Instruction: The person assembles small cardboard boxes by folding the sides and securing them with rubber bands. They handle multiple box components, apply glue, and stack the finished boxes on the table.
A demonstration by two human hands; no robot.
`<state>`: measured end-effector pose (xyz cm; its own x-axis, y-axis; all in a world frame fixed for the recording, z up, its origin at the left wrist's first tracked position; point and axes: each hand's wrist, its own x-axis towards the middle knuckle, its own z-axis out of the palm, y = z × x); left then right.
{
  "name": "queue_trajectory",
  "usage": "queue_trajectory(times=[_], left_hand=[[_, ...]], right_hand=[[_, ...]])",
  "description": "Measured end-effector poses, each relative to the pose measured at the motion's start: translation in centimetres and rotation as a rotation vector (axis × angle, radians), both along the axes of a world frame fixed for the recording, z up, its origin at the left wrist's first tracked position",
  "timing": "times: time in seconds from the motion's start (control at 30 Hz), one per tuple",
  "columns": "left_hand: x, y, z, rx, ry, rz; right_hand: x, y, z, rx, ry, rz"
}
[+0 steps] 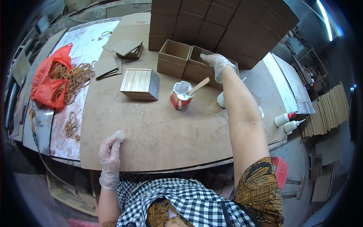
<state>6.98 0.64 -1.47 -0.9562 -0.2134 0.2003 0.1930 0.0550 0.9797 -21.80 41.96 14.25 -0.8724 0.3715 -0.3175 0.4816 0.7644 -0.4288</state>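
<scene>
My right hand [220, 63], in a clear plastic glove, reaches far across the table. It grips the upper edge of an open brown wooden box [196, 72], the thumb over the opening; the other fingers are partly hidden. A second open box [172, 66] stands against its left side. My left hand [110, 151], gloved too, rests near the table's front edge with its fingers curled and nothing visible in them. Between the hands stand a stack of square wooden panels [140, 84] and a red-and-white tub [180, 99] of white paste holding a wooden stick [199, 86].
A tall wall of stacked brown boxes [211, 26] rises at the back. On the left lie a red plastic bag [51, 81] and rubber bands [77, 77]. Thin boards [126, 48] lie behind the panels. White squeeze bottles [281, 120] are at the right edge.
</scene>
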Motion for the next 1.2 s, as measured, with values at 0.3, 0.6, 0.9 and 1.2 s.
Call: queue_trajectory(times=[0.3,0.6,0.9,1.2], left_hand=[[0.1,0.1,0.4,-0.059,0.060,-0.008],[-0.5,-0.3,-0.3,-0.067,0.066,0.030],[-2.2,0.1,-1.3,-0.055,0.124,-0.074],[-2.0,0.7,2.0,-0.052,0.119,-0.130]], right_hand=[[0.2,-0.9,-0.3,0.120,0.157,0.029],[24.1,-6.2,-2.2,-0.124,1.122,0.198],[35.5,-7.8,-13.7,0.347,0.810,0.216],[35.3,-8.0,-14.4,0.326,0.817,0.165]])
